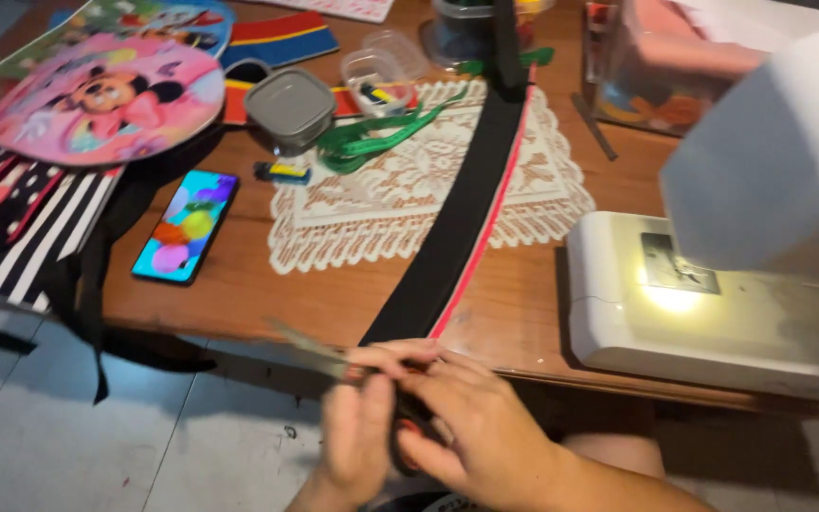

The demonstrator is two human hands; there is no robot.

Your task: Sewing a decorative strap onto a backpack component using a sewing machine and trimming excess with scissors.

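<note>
A long black strap (462, 204) with a pink edge runs down the wooden table (258, 294) to its near edge, where both hands meet — the left hand (357, 441) and right hand (471, 431) pinch its end beside blurred scissors (319, 356). A white sewing machine (713, 303) stands right, a phone (185, 226) left.

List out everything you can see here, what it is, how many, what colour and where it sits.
black strip: one, black with a pink-red edge, running from the table's far side to the hands
scissors: one pair, metal blades, blurred, at the hands
lace doily: one, cream, table centre
green ribbon: one, on the doily's far left corner
phone: one, colourful lit screen, left of doily
lidded tub: one, grey
cartoon panel: one, pink, far left
striped fabric: one, black and white, left edge
sewing machine: one, white, right
table: one, brown wood
left hand: on the strip's near end
right hand: beside it, grip unclear
</note>
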